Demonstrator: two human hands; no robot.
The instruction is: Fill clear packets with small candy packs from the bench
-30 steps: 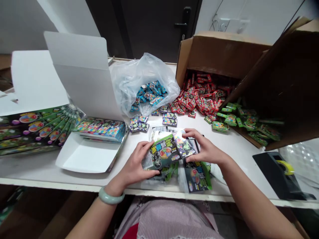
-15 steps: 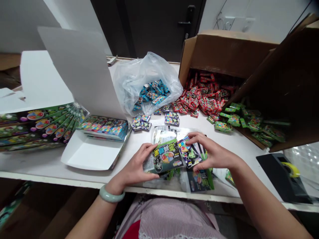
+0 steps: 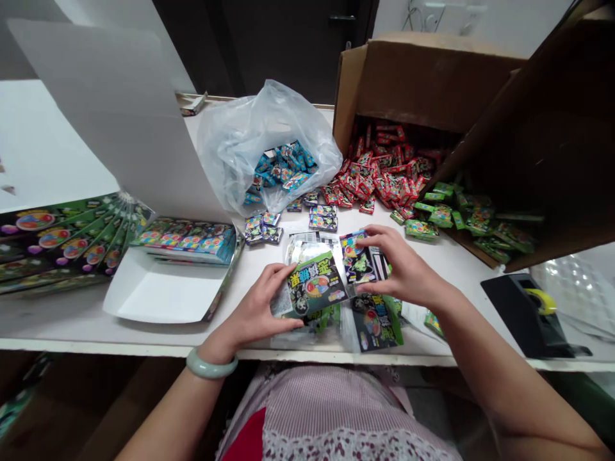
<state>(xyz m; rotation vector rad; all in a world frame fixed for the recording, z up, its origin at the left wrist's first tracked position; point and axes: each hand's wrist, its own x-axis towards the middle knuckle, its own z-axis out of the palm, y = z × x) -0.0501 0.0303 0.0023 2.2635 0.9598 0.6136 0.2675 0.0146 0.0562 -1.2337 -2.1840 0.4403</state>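
My left hand [image 3: 254, 308] grips a black-and-green printed candy packet [image 3: 316, 287] by its left end, thumb below and fingers above. In my right hand [image 3: 403, 269] is a small purple-and-black candy box [image 3: 357, 261], pinched between fingers and thumb at the packet's right end. Whether the box is partly inside the packet, I cannot tell. Under my hands lie clear plastic wrappers and another black-and-green packet [image 3: 375, 325]. Several purple candy boxes [image 3: 323, 218] sit just beyond.
Behind, a clear plastic bag [image 3: 223, 147] holds blue boxes. A cardboard carton [image 3: 408, 83] spills red boxes [image 3: 379, 176] and green boxes [image 3: 480, 221] at right. An open white display box [image 3: 163, 291] with packets stands left. A black tape dispenser [image 3: 516, 314] stands right.
The view has shifted, so most things appear a little further left and higher. My right hand has tilted the purple box more upright beside the packet; both hands keep their hold.
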